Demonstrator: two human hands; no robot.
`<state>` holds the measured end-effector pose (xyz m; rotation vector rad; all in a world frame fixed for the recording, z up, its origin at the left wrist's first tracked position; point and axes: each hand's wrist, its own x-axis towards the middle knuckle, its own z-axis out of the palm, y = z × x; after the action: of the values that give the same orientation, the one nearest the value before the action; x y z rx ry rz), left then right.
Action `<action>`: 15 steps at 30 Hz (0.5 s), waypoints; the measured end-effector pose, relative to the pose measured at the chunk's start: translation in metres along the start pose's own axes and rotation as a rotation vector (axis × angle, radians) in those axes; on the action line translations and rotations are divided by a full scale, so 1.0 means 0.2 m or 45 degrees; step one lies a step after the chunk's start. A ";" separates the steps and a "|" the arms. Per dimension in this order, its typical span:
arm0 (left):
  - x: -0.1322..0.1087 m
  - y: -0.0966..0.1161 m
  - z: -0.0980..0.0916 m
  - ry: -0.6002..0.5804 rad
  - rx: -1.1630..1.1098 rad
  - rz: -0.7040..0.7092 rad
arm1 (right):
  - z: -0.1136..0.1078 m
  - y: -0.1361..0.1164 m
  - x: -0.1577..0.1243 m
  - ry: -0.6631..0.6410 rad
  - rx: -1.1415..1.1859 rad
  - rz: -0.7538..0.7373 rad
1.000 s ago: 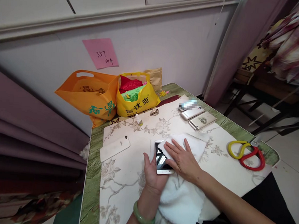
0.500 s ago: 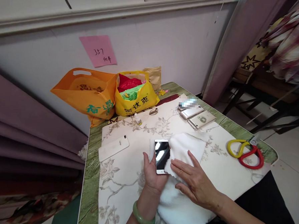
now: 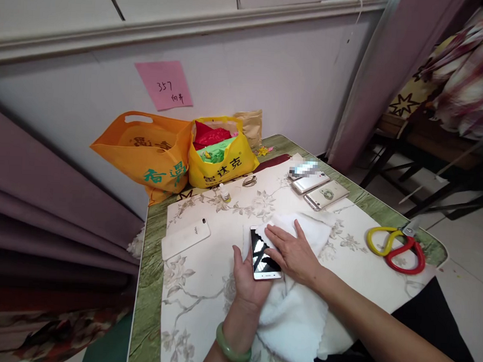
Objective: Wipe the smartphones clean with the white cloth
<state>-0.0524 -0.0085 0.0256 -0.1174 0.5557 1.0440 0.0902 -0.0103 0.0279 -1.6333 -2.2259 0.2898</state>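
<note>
A smartphone (image 3: 266,263) with a white frame and a dark, shiny screen lies face up in my left hand (image 3: 249,284), which grips it from below and from the side. My right hand (image 3: 292,254) lies flat over a white fleecy cloth (image 3: 294,324), its fingers stretched and pressing the cloth onto the upper part of the screen. The rest of the cloth spreads behind the phone and hangs down toward the table's near edge. Part of the phone's right side is covered by the cloth and my right fingers.
A white phone (image 3: 187,238) lies face down at left. Several phones (image 3: 326,195) sit at the back right. Scissors (image 3: 395,248) with yellow and red handles lie at right. An orange bag (image 3: 146,149), a yellow bag (image 3: 222,164) and a small bottle (image 3: 224,193) stand at the back.
My right hand has moved up and left across the phone, taking the cloth's edge over the top of the screen. More of the lower screen shows. My left hand stays nearly in place.
</note>
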 end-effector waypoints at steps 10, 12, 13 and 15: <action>-0.01 0.00 -0.01 -0.032 0.038 -0.027 | -0.07 -0.07 -0.28 0.025 0.006 -0.173; 0.00 0.00 -0.02 -0.038 0.046 -0.026 | -0.09 -0.09 -0.34 0.010 -0.006 -0.207; 0.00 0.00 -0.02 -0.032 0.045 -0.023 | -0.10 -0.10 -0.35 0.005 -0.016 -0.210; -0.01 0.00 -0.01 -0.005 0.033 -0.011 | -0.10 -0.11 -0.35 -0.002 -0.040 -0.197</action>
<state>-0.0533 -0.0109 0.0238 -0.0948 0.5648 1.0278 0.0972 -0.0838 0.0430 -1.4661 -2.3528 0.2164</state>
